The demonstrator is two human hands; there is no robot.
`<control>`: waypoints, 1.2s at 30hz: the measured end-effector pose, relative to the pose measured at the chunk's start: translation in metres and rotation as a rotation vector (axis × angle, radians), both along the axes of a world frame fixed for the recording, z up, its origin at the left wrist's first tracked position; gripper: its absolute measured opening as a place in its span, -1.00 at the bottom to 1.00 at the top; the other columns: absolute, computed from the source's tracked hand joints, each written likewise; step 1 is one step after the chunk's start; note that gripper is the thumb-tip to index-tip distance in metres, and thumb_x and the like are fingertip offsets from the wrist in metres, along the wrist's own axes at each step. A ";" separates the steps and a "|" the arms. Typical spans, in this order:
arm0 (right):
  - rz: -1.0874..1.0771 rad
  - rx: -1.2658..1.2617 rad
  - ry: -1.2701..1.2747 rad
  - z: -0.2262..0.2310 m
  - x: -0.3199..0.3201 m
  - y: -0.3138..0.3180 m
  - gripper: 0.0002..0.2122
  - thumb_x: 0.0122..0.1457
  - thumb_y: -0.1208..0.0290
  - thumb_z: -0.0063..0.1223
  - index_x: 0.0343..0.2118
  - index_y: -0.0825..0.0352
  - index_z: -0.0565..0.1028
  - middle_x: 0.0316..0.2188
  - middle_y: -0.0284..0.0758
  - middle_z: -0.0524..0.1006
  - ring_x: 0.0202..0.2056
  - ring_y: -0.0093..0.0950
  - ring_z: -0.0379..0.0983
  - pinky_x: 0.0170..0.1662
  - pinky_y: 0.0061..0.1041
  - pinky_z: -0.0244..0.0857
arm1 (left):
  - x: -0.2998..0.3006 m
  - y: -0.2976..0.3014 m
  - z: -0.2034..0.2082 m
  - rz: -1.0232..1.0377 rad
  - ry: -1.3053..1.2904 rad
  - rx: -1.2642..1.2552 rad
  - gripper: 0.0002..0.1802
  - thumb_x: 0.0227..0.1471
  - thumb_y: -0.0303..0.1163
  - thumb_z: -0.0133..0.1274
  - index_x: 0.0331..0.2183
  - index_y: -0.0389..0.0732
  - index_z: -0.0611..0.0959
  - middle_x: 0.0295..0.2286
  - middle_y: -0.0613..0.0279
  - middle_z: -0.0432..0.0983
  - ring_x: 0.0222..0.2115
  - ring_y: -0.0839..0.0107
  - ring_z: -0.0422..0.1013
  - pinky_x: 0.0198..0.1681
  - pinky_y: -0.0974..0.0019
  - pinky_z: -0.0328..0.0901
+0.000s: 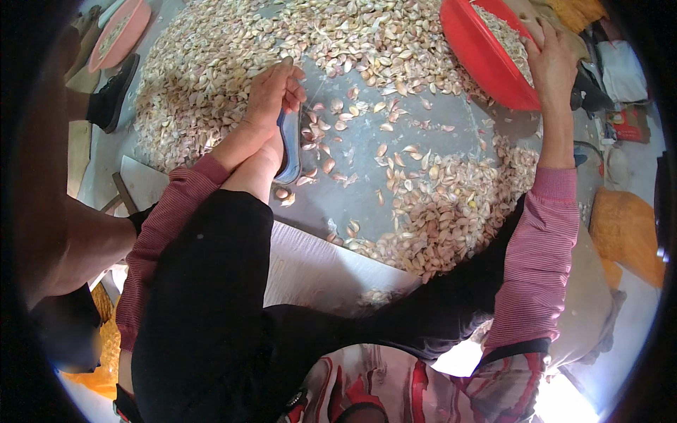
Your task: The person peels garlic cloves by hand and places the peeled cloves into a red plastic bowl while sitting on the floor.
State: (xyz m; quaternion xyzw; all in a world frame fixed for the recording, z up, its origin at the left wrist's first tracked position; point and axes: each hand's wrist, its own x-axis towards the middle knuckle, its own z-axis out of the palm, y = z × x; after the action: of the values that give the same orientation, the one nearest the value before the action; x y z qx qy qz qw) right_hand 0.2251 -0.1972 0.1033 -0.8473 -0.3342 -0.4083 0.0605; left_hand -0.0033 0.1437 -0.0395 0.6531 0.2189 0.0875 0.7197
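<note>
My right hand [551,62] grips the near right rim of a red plastic basin [486,60], which is tilted and holds garlic cloves or skins. A broad heap of loose garlic cloves [204,70] spreads over the grey floor at the far side. My left hand [273,97] is above my shoe [290,144], its forearm across my lower leg. Its fingers are curled inward; whatever they hold, if anything, is hidden. A second pile of garlic cloves [451,204] lies between my legs, with scattered cloves around it.
A pink basin [121,32] stands at the far left, close to another person's dark shoe [113,95]. A pale board [317,261] lies near my legs. Orange sacks [624,229] and a white bag [620,70] are on the right.
</note>
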 end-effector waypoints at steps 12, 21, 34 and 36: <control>0.954 -0.293 0.581 -0.194 -0.300 0.145 -0.74 0.04 0.33 -0.01 -0.21 0.25 0.53 -0.09 -0.35 0.46 -0.05 -0.43 0.32 -0.09 -0.39 0.20 | -0.008 0.013 -0.009 -0.084 0.053 0.108 -0.49 0.21 0.05 -0.13 -0.37 -0.24 0.60 -0.66 0.26 0.49 -0.73 0.60 0.33 -0.66 0.55 0.19; 0.534 0.004 0.614 -0.159 -0.204 0.156 -0.86 0.00 0.40 0.12 -0.37 0.28 0.51 -0.22 -0.30 0.46 -0.07 -0.34 0.31 -0.03 -0.27 0.12 | -0.001 0.007 -0.010 -0.003 0.047 0.075 -0.52 0.22 0.01 -0.14 -0.38 -0.22 0.59 -0.66 0.29 0.48 -0.76 0.60 0.29 -0.69 0.54 0.15; 0.326 -0.080 0.961 -0.149 -0.153 0.050 -0.78 0.03 0.49 0.07 -0.21 0.21 0.56 -0.17 -0.31 0.53 0.01 -0.29 0.30 0.09 -0.24 0.14 | -0.002 0.002 -0.001 -0.031 0.093 0.174 -0.54 0.17 0.02 -0.07 -0.39 -0.21 0.60 -0.66 0.30 0.46 -0.72 0.58 0.30 -0.65 0.51 0.17; 0.411 0.058 0.842 -0.148 -0.133 0.071 -0.76 0.04 0.49 0.06 -0.19 0.21 0.56 -0.16 -0.30 0.52 0.02 -0.27 0.30 0.13 -0.24 0.12 | -0.005 0.005 -0.004 -0.055 0.157 0.222 -0.54 0.19 0.03 -0.10 -0.37 -0.20 0.60 -0.66 0.32 0.46 -0.72 0.59 0.30 -0.64 0.50 0.16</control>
State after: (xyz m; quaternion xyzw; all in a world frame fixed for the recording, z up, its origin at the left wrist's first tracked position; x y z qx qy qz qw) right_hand 0.0923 -0.1263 -0.0444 -0.8535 -0.4298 -0.0179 0.2940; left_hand -0.0080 0.1483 -0.0433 0.7394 0.2453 0.0400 0.6257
